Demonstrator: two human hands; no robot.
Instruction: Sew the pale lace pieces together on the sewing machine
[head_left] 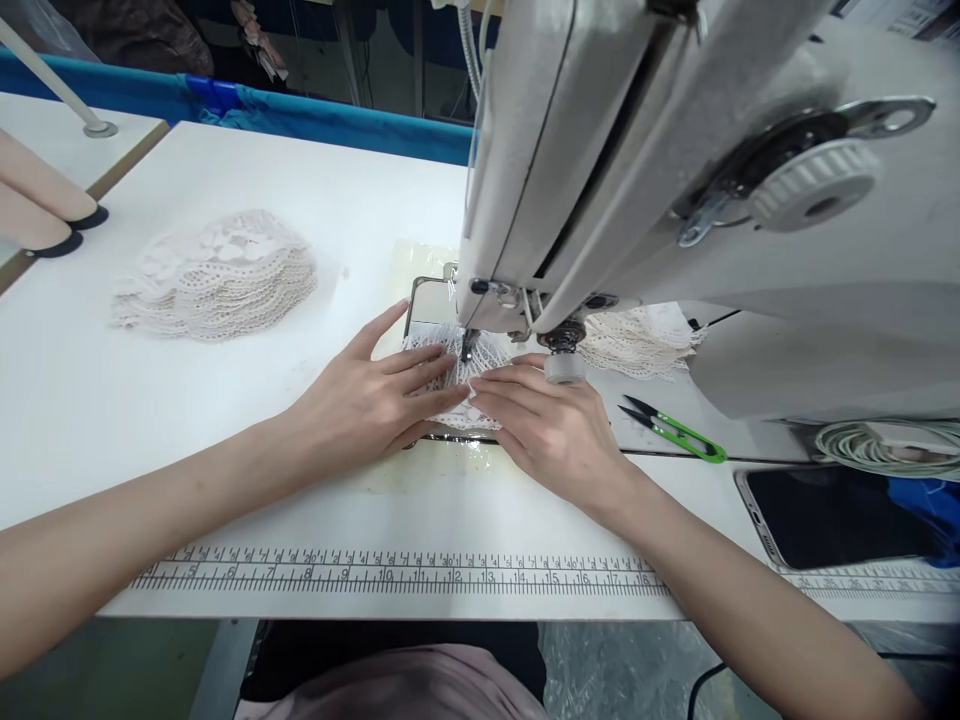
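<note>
A white lace piece (486,350) lies under the presser foot (466,346) of a sewing machine (570,150). My left hand (375,395) rests flat on the lace's left side, fingers stretched out toward the foot. From the right, my right hand (551,415) lies on the lace too, its fingers extended and its fingertips close to those of my left hand. Part of the lace is hidden beneath both hands. Left of the machine sits a stack of cream lace pieces (225,275). More lace (637,340) shows behind the machine head on the right.
Green thread snips (679,432) lie right of my right hand. Farther right are a phone (832,515) and a coil of pale cord (885,445). A printed ruler (420,578) runs along the table's front edge. Two pale, dark-tipped forms (45,205) reach in at left.
</note>
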